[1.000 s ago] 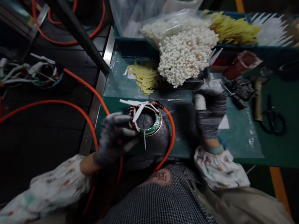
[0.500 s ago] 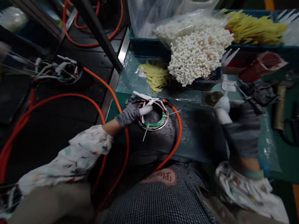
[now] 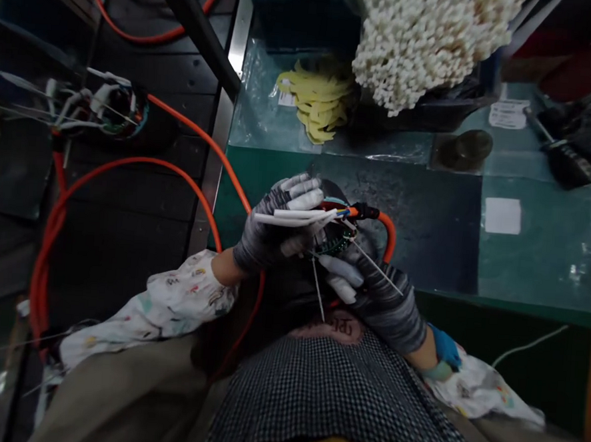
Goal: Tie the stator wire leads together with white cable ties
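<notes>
A ring-shaped motor stator [image 3: 335, 241] with windings is tilted between my gloved hands near the bench's front edge. My left hand [image 3: 278, 223] grips its left side, fingers curled over the rim. My right hand [image 3: 376, 289] grips the lower right side, fingertips at the rim. White sleeved leads [image 3: 300, 216] stick out leftward across my left hand. An orange cable [image 3: 391, 235] leaves the stator at the right and bends down behind my right hand. Thin white cable ties [image 3: 318, 290] stick out from the ring. My palms and part of the stator are hidden.
Yellow strips [image 3: 317, 102] and a bundle of white tubes [image 3: 431, 49] lie at the back of the bench. A small round pot [image 3: 464, 150] and a white paper square [image 3: 503, 216] are to the right. Another wired stator [image 3: 117, 110] with orange cable is on the left slatted surface.
My right hand has come from the right, where it held a white object, to the stator. The stator is now lifted and tilted. The view has dipped downward.
</notes>
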`<state>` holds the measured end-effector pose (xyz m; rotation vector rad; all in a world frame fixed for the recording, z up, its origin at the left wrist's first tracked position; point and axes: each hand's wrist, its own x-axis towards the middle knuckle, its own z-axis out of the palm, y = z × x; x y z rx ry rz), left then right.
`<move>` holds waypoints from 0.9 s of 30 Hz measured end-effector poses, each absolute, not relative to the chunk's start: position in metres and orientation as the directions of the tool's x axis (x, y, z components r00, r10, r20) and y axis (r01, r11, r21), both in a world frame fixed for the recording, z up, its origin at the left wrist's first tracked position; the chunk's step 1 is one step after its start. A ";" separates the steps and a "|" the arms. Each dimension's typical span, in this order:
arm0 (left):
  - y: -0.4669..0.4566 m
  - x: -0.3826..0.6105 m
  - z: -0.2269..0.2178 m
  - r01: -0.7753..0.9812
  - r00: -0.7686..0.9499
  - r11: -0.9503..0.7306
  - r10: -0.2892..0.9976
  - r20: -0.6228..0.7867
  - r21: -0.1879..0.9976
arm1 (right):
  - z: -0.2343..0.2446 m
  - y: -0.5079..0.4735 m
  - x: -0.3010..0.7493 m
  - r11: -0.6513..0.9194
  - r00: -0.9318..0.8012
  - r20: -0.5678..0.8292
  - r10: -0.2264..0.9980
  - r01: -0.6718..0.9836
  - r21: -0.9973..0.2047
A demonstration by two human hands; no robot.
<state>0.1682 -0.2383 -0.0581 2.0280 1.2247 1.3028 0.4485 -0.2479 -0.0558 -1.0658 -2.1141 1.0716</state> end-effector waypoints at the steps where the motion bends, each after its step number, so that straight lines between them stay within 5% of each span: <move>1: -0.241 0.169 -0.060 0.488 0.177 -0.544 0.828 0.533 0.683 | -0.051 -0.247 0.448 0.402 -0.559 0.123 0.820 0.410 -0.819; 5: -0.249 0.170 -0.063 0.584 0.210 -0.579 0.785 0.583 0.569 | -0.033 -0.238 0.439 0.468 -0.581 0.161 0.798 0.429 -0.772; 11: -0.256 0.169 -0.059 0.628 0.240 -0.538 0.821 0.517 0.563 | -0.025 -0.232 0.436 0.602 -0.597 0.274 0.754 0.462 -0.651; 16: -0.249 0.176 -0.043 0.701 0.282 -0.492 0.856 0.432 0.517 | -0.021 -0.229 0.447 0.543 -0.592 0.205 0.780 0.477 -0.691; 27: -0.190 0.209 0.000 0.704 0.429 -0.530 0.848 0.311 0.474 | 0.003 -0.205 0.472 0.568 -0.602 0.158 0.783 0.587 -0.577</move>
